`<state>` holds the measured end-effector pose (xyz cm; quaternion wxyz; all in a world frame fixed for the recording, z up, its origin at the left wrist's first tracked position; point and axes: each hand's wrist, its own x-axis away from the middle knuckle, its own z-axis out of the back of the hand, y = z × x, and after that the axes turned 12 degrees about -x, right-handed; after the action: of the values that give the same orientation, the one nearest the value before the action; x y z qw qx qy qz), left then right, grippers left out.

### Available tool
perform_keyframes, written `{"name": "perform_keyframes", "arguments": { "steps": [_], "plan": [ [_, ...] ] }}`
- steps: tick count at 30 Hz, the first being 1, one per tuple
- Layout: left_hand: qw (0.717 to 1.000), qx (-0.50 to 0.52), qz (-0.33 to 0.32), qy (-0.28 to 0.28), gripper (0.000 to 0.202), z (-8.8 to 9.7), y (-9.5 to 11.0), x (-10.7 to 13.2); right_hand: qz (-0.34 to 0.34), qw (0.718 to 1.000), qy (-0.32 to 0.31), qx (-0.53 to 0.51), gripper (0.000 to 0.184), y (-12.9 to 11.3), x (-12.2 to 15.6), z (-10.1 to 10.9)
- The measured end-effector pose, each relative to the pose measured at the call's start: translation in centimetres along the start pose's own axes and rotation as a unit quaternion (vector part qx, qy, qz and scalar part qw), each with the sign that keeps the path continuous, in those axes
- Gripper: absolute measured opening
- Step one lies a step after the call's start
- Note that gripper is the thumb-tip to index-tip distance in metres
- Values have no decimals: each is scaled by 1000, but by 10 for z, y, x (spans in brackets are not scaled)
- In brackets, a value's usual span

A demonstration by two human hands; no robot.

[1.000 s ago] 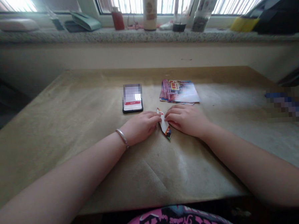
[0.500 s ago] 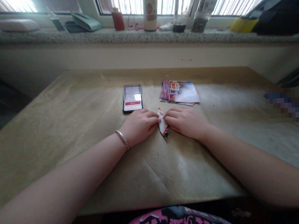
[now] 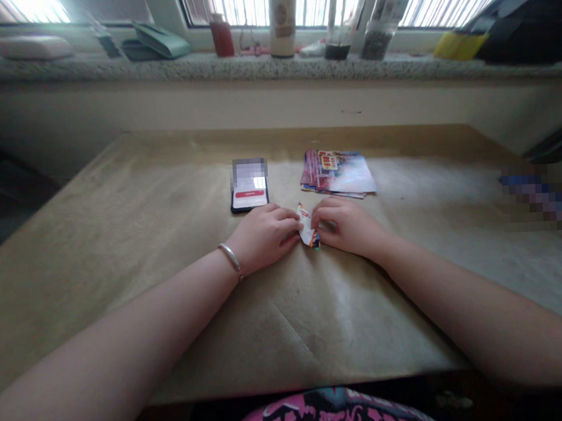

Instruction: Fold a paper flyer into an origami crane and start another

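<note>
A small piece of folded paper, mostly white with red print and a dark, colourful lower corner, lies on the table between my hands. My left hand, with a silver bangle at the wrist, has its fingers closed on the paper's left edge. On the other side, my right hand pinches the right edge with thumb and curled fingers. The fingertips hide parts of both edges. Just beyond my left hand lies a phone with its screen lit.
A stack of printed flyers lies beyond my right hand on the tan-covered table. A blurred bluish item rests at the far right. Along the granite windowsill stand a red bottle and several other containers.
The paper's lower pointed corner has been folded upward, so the piece looks shorter. My right hand's fingers have curled more and shifted slightly. My left hand stays nearly in place.
</note>
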<state>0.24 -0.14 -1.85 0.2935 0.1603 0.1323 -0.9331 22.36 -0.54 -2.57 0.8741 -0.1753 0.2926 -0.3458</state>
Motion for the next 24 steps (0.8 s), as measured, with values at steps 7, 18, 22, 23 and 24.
{"name": "perform_keyframes", "arguments": {
  "steps": [7, 18, 22, 23, 24],
  "plan": [
    [990, -121, -73, -17, 17, 7, 4, -4, -15, 1000, 14, -2, 2, -2, 0, -4],
    [997, -69, -10, -14, 14, 1, 3, -6, 58, 985, -40, 157, 11, -13, -1, 5],
    [997, -72, 2, -7, 18, 1, 5, -6, 97, 974, -60, 197, 18, -15, -1, 6],
    [997, -76, 4, -8, 18, 2, 6, -6, 105, 972, -64, 200, 19, -15, -1, 7],
    [997, -78, 5, -11, 18, 3, 7, -6, 109, 972, -66, 199, 20, -15, -1, 7]
  ]
}}
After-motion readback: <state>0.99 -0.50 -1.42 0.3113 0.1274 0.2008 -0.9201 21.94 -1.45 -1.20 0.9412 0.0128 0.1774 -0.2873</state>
